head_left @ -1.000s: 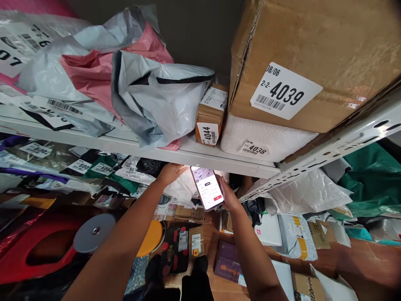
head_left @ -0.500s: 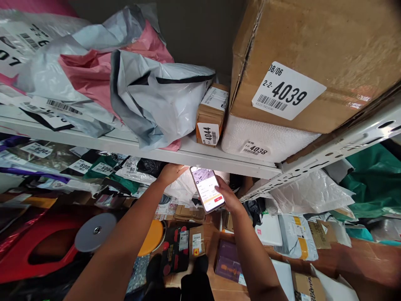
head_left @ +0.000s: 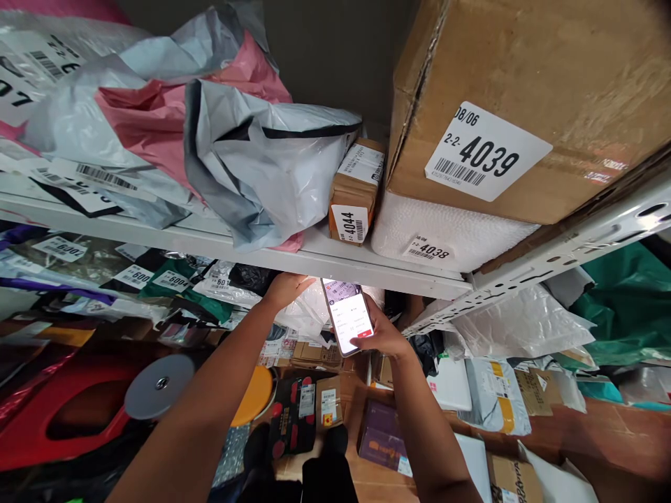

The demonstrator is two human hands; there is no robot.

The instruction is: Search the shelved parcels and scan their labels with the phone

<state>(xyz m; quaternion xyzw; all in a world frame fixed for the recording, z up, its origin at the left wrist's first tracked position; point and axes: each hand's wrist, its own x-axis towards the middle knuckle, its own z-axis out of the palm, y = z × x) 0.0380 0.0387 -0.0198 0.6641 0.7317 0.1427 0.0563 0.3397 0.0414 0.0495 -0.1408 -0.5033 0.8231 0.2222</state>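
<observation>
A lit smartphone (head_left: 347, 318) rests in my right hand (head_left: 386, 334), its screen facing up and the thumb lying over the lower part of the display. The top of the screen shows a live picture of a label. Just left of the phone, my left hand (head_left: 287, 289) grips a white plastic parcel (head_left: 309, 307) under the shelf edge; its fingertips are partly hidden. Much of that parcel is behind the phone. A black bag (head_left: 252, 278) and a parcel labelled 601 (head_left: 219, 279) lie beside my left wrist.
Above my hands runs a white metal shelf (head_left: 314, 262) with grey and pink mailing bags (head_left: 262, 161), a small box marked 4044 (head_left: 352, 202) and a large carton marked 4039 (head_left: 472, 91). A perforated upright (head_left: 503, 279) stands right. Boxes, including a purple one (head_left: 380, 436), crowd the floor.
My right thumb has moved down the screen to its lower edge, and the phone has shifted slightly. The label picture on the display differs. My left hand stays in place.
</observation>
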